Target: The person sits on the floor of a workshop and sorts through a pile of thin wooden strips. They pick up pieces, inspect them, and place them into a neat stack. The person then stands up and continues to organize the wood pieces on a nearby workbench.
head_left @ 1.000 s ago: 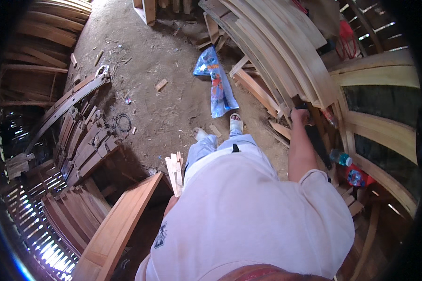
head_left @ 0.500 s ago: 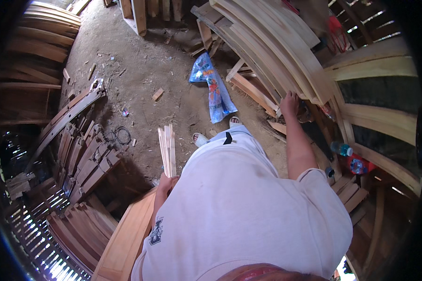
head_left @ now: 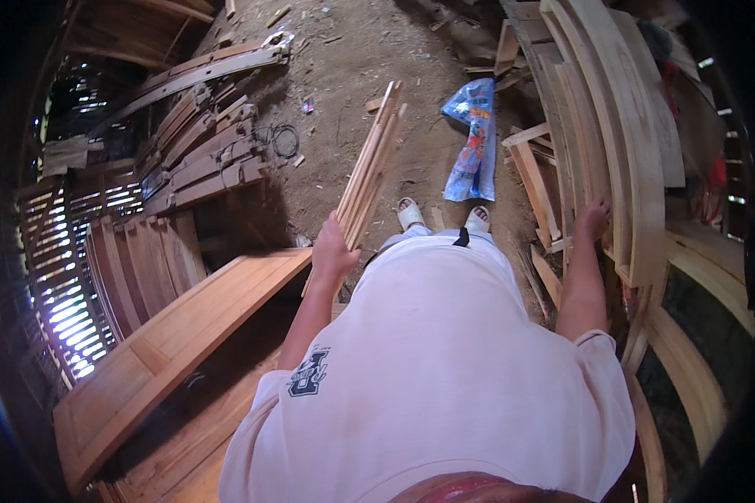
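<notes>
A bundle of long, thin wooden strips (head_left: pixel 372 159) is in my left hand (head_left: pixel 334 251), whose fingers are wrapped round its near end. The strips point away from me and lean to the right. At the right, my right hand (head_left: pixel 594 220) is against the inner edge of a stack of long, curved wooden boards (head_left: pixel 621 126). Its fingers are curled, and what they hold, if anything, is hidden.
A wooden panel (head_left: pixel 176 335) lies at the left, below a pile of dark wood pieces (head_left: pixel 210 159). A blue printed plastic sack (head_left: pixel 470 142) lies on the dirt floor beyond my feet. Coiled wire (head_left: pixel 281 141) and wood scraps are scattered there. Curved frame pieces (head_left: pixel 688 369) stand at the right.
My view has turned left, so the floor things appear further right. My left hand has raised the strips, which now tilt rightward. My right hand stays by the boards.
</notes>
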`<state>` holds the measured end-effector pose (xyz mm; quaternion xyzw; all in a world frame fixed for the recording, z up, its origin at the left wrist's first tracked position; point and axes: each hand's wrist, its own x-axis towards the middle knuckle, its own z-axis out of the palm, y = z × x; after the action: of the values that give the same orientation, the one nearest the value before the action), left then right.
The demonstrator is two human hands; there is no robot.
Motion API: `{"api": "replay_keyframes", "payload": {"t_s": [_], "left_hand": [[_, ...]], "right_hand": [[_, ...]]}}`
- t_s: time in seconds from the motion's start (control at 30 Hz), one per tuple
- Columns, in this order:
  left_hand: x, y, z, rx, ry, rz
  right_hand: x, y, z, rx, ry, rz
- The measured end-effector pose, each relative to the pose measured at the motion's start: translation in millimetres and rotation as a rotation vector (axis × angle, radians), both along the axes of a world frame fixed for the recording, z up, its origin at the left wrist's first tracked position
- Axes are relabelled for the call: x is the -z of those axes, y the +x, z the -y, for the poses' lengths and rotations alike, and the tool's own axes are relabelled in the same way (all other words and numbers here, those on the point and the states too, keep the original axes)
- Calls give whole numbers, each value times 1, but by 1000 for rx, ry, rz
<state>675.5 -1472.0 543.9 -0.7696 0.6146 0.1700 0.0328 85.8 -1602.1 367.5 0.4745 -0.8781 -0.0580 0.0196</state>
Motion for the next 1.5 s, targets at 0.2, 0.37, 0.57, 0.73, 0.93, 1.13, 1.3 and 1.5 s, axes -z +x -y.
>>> {"api": "replay_keyframes", "payload": {"t_s": [0.2,0.37,0.57,0.73,0.93,1.13,1.3,1.5], "left_hand": [[-3,-12,-1,87,-88,47],[-9,-20,3,36,-19,50],[-10,-19,7,27,7,75],[-8,-17,12,50,24,72],[5,-13,22,219,40,13],[12,-33,43,346,151,23],[17,-45,57,406,206,-3],[19,-60,63,360,295,-33]], "right_hand": [[15,-16,5,-19,85,-64],[22,-25,1,-50,1,-29],[12,-16,-2,-52,-39,126],[3,9,-21,-66,-242,290],[-40,52,-33,-356,-368,564],[-150,130,12,-679,-52,939],[-186,186,35,-930,268,854],[-172,217,23,-1083,286,980]]}}
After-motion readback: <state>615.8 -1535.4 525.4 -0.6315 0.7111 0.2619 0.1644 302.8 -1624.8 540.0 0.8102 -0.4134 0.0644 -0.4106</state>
